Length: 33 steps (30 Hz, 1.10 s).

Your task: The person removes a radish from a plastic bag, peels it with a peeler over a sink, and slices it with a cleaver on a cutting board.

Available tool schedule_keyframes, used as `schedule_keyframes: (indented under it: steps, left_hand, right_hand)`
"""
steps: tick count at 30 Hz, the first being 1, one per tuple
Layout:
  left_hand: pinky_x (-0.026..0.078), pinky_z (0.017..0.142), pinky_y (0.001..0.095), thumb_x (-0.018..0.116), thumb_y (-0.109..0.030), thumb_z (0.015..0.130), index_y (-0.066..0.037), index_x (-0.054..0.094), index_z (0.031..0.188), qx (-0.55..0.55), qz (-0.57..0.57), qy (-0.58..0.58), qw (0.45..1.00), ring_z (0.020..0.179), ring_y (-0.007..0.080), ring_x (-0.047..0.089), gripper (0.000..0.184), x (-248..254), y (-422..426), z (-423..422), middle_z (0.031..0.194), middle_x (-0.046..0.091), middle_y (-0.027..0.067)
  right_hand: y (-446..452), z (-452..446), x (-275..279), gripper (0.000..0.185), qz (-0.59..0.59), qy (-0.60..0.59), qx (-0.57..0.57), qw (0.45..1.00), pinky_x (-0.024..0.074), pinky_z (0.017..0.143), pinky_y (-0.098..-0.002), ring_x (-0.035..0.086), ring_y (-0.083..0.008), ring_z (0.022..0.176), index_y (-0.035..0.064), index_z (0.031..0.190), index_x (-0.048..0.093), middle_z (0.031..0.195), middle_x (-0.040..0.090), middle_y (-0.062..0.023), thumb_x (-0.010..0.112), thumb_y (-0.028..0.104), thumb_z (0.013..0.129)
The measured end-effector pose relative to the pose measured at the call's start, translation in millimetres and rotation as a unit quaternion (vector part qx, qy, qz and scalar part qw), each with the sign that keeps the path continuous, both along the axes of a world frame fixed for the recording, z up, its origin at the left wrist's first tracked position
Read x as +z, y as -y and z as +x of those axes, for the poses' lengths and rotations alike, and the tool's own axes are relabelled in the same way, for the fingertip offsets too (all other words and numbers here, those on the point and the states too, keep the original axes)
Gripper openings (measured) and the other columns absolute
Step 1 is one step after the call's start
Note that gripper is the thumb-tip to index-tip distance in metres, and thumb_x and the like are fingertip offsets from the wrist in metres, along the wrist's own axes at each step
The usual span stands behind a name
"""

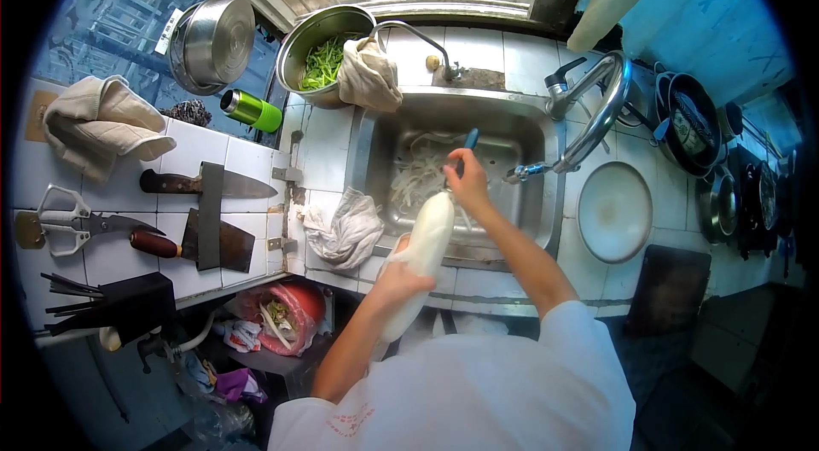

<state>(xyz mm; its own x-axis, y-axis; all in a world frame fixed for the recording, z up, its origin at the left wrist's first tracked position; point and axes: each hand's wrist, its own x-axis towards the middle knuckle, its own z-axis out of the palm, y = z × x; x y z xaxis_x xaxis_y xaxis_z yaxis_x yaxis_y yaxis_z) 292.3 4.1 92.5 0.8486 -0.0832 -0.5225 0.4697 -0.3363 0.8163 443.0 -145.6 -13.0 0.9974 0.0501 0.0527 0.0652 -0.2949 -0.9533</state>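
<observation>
Gripping long white radish around lower half with left hand, over near edge of sink, and blue-handled tool, likely peeler, with closed right hand above sink. Likely heavy, stiff, slick; best held low, fully wrapped. Can see peelings inside sink, cloth just left, pot off far-left corner.

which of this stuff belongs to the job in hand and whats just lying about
In the job:
long white vegetable, held by the left hand
blue-handled tool, likely a peeler, in the right hand
pale strips
sink

Seemingly just lying about:
scissors
knife
cleaver
green flask
pot of greens
</observation>
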Motion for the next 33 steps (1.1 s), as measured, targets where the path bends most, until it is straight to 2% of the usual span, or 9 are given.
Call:
schedule_keyframes:
  steps: [3,7,10,12,14,22,26,30,33]
  left_hand:
    - [0.048,0.075,0.0317,0.071,-0.017,0.06,-0.002,0.043,0.126,0.047,-0.06,-0.088,0.993,0.087,0.0208,0.058,0.074,23.2,-2.8,9.7,0.099,0.057,0.0123]
    - [0.053,0.065,0.0348,0.073,-0.018,0.065,-0.002,0.045,0.121,0.082,-0.218,-0.197,0.952,0.076,0.0229,0.064,0.064,-1.8,-24.6,8.4,0.095,0.058,0.0121]
    - [0.053,0.065,0.034,0.073,-0.018,0.065,-0.002,0.044,0.121,0.12,-0.317,-0.218,0.915,0.076,0.0228,0.063,0.064,5.1,-19.4,6.4,0.094,0.058,0.0112]
    - [0.053,0.065,0.0336,0.073,-0.018,0.065,-0.002,0.044,0.121,0.122,-0.316,-0.21,0.917,0.076,0.0225,0.063,0.065,2.2,-14.0,5.8,0.094,0.058,0.0108]
    - [0.053,0.065,0.0331,0.073,-0.018,0.065,-0.001,0.043,0.122,0.12,-0.313,-0.199,0.921,0.075,0.0221,0.063,0.066,-2.3,-11.0,6.2,0.094,0.058,0.0105]
    - [0.052,0.069,0.0328,0.074,-0.015,0.064,-0.001,0.042,0.123,0.013,-0.226,-0.03,0.974,0.079,0.0206,0.063,0.069,4.9,-24.9,1.8,0.094,0.058,0.0087]
    - [0.054,0.068,0.0349,0.072,-0.021,0.068,-0.002,0.045,0.119,0.091,-0.355,-0.198,0.909,0.079,0.024,0.064,0.061,-1.0,-29.6,5.6,0.093,0.058,0.0104]
    - [0.055,0.066,0.0344,0.072,-0.021,0.067,-0.002,0.044,0.121,0.119,-0.417,-0.225,0.873,0.077,0.0255,0.064,0.063,-15.2,-27.9,9.0,0.094,0.058,0.0123]
    - [0.055,0.067,0.0343,0.071,-0.021,0.067,-0.003,0.043,0.123,0.108,-0.485,-0.241,0.834,0.075,0.027,0.064,0.065,-23.0,-26.8,-2.0,0.093,0.056,0.0143]
  right_hand:
    - [10.7,4.4,-15.9,0.029,-0.088,0.132,-0.064,0.985,0.0448,0.069,-0.0367,0.057,-0.0281,0.076,0.0067,0.101,0.053,0.086,0.058,-0.0109,0.068,0.011,0.076]
    - [12.0,1.6,0.0,0.028,-0.115,0.122,-0.063,0.984,0.0452,0.07,-0.0352,0.057,-0.0267,0.075,0.0058,0.101,0.053,0.087,0.059,-0.0101,0.067,0.011,0.077]
    - [-1.3,-14.1,42.4,0.026,0.077,0.008,-0.076,0.994,0.0444,0.07,-0.0322,0.056,-0.0214,0.074,0.0069,0.1,0.055,0.084,0.058,-0.007,0.067,0.012,0.078]
    - [-12.7,-39.3,87.9,0.027,0.152,0.005,0.031,0.988,0.0437,0.068,-0.0298,0.054,-0.0181,0.071,0.0079,0.098,0.055,0.079,0.056,-0.0053,0.069,0.013,0.076]
    - [-21.5,-62.5,102.6,0.028,0.057,0.117,0.133,0.983,0.0444,0.069,-0.0316,0.056,-0.0205,0.072,0.0067,0.095,0.056,0.079,0.056,-0.0073,0.072,0.013,0.072]
    - [8.4,7.7,11.0,0.027,-0.018,0.014,-0.072,0.997,0.0453,0.067,-0.0328,0.058,-0.0215,0.071,0.0057,0.097,0.054,0.079,0.058,-0.0086,0.068,0.009,0.075]
    - [-10.3,-26.9,62.7,0.029,0.144,-0.005,-0.15,0.978,0.0447,0.067,-0.0319,0.057,-0.0213,0.071,0.0063,0.099,0.054,0.076,0.056,-0.0056,0.07,0.011,0.074]
    - [-35.4,-65.4,81.4,0.026,0.094,0.115,0.061,0.987,0.0403,0.064,-0.0234,0.048,-0.0094,0.068,0.0077,0.096,0.052,0.076,0.049,-0.0004,0.069,0.008,0.076]
    - [-21.7,-19.8,45.9,0.028,0.048,0.105,-0.058,0.992,0.043,0.064,-0.028,0.054,-0.0152,0.068,0.0075,0.097,0.053,0.077,0.055,-0.0045,0.069,0.006,0.074]
